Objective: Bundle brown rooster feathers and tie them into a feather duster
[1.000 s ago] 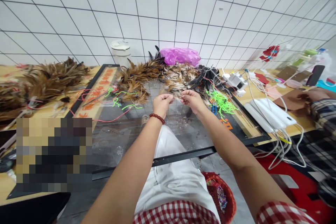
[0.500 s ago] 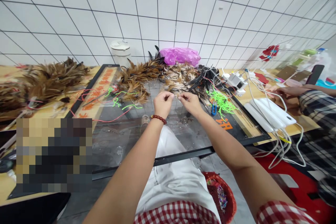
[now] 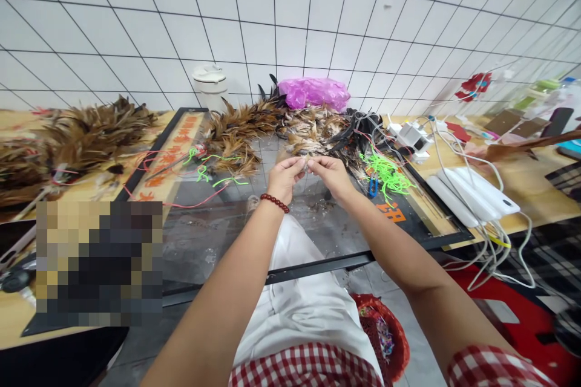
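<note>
My left hand (image 3: 286,178), with a dark red bead bracelet (image 3: 275,202) at its wrist, is closed in a pinch. My right hand (image 3: 331,173) pinches too, its fingertips meeting those of the left. Between them is a tiny pale thing, too small to name. Just beyond the fingers lies a heap of pale and brown feathers (image 3: 308,133). Longer brown feathers (image 3: 236,133) spread to its left, and black feathers (image 3: 351,139) to its right. Bright green strings (image 3: 385,175) and a blue clip (image 3: 373,186) are right of my right hand.
Under my hands is a black-framed glass top (image 3: 218,236). A lidded white cup (image 3: 210,87) and a pink plastic bag (image 3: 313,94) stand against the tiled wall. White power banks (image 3: 476,196) with cables lie right, near another person's plaid sleeve (image 3: 563,178). A red basket (image 3: 399,338) is below.
My fingertips have come together, my right hand moving slightly left. At the right, the other person's hand has left its place and a brown sheet-like piece is now raised there.
</note>
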A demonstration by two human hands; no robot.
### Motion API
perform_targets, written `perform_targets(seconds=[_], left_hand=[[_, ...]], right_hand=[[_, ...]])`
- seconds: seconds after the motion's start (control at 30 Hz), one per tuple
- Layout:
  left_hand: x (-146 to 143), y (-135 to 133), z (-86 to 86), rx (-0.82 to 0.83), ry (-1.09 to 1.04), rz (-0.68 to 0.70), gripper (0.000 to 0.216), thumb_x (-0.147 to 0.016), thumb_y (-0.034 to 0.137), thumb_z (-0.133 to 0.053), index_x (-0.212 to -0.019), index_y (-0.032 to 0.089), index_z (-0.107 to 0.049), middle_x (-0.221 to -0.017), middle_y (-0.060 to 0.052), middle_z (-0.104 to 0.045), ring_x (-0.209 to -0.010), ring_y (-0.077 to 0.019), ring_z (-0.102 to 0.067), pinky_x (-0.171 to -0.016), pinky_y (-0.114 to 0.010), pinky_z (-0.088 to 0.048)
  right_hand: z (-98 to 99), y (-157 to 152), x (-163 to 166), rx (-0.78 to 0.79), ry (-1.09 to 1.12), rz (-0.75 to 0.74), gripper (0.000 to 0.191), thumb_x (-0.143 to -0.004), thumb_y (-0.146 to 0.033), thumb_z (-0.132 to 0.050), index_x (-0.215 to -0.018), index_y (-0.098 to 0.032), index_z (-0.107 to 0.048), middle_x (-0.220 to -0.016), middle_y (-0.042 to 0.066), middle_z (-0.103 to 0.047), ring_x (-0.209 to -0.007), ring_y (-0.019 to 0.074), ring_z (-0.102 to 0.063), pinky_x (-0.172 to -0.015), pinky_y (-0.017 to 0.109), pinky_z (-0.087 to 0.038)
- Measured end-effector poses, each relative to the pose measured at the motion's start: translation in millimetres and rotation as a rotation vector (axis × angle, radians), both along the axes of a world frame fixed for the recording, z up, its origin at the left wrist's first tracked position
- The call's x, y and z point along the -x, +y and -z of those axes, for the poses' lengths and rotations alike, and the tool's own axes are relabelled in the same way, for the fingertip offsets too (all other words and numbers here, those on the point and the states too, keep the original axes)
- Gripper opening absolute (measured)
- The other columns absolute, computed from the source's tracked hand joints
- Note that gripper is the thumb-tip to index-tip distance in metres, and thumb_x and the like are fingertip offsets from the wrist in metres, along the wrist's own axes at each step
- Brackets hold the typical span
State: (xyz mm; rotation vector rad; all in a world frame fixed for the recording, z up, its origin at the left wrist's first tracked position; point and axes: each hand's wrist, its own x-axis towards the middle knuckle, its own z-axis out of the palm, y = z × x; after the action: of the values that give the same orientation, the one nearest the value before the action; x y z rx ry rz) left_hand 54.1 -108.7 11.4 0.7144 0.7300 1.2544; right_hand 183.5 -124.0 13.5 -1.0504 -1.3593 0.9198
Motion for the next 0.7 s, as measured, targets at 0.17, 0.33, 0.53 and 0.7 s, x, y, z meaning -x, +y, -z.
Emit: perform_targets(seconds=[0.17, 0.33, 0.53, 0.7], left_hand=[[-1.6, -1.4, -3.0, -0.001, -0.039, 0.01, 0.025, -0.053, 0.022, -0.082, -0.07, 0.013, -0.067, -0.07, -0.002, -0.066, -0.066, -0.0109, -0.06, -0.07, -0.028, -0.048], [-2.3, -1.9, -5.2, 0.028, -0.046, -0.04, 0.021, -0.057, 0.019, -0.08, -0.068, 0.013, -0.064, -0.068, 0.0, -0.064, -0.063, -0.0084, -0.059, -0.068, -0.025, -0.046], [-0.3, -1.3, -6.7, 0.068, -0.077, -0.026, 0.018, -0.061, 0.015, -0.077, -0.071, 0.014, -0.062, -0.072, -0.001, -0.065, -0.062, -0.0081, -0.058, -0.061, -0.022, -0.044], [5.7, 2.1, -6.4, 0.128, -0.192, -0.025, 0.014, -0.068, 0.016, -0.072, -0.076, 0.016, -0.061, -0.075, 0.0, -0.065, -0.061, -0.0082, -0.058, -0.061, -0.023, -0.046]], right_hand=[[-2.1, -2.4, 1.7, 0.039, -0.054, -0.048, 0.03, -0.07, -0.046, -0.068, -0.065, -0.017, -0.065, -0.062, -0.001, -0.06, -0.061, 0.011, -0.049, -0.064, 0.026, -0.04], [-6.6, -4.8, 5.2, 0.021, 0.002, -0.028, 0.032, -0.069, -0.045, -0.068, -0.085, -0.019, -0.066, -0.08, 0.001, -0.066, -0.072, 0.013, -0.055, -0.069, 0.027, -0.044], [-0.8, 0.9, 0.2, -0.001, -0.053, 0.023, 0.029, -0.07, -0.045, -0.067, -0.073, -0.017, -0.062, -0.065, -0.001, -0.058, -0.061, 0.0106, -0.048, -0.063, 0.026, -0.041], [0.4, 10.8, -16.8, -0.05, -0.042, 0.266, 0.025, -0.074, -0.042, -0.06, -0.072, -0.018, -0.055, -0.061, -0.004, -0.049, -0.057, 0.0093, -0.043, -0.06, 0.024, -0.037]])
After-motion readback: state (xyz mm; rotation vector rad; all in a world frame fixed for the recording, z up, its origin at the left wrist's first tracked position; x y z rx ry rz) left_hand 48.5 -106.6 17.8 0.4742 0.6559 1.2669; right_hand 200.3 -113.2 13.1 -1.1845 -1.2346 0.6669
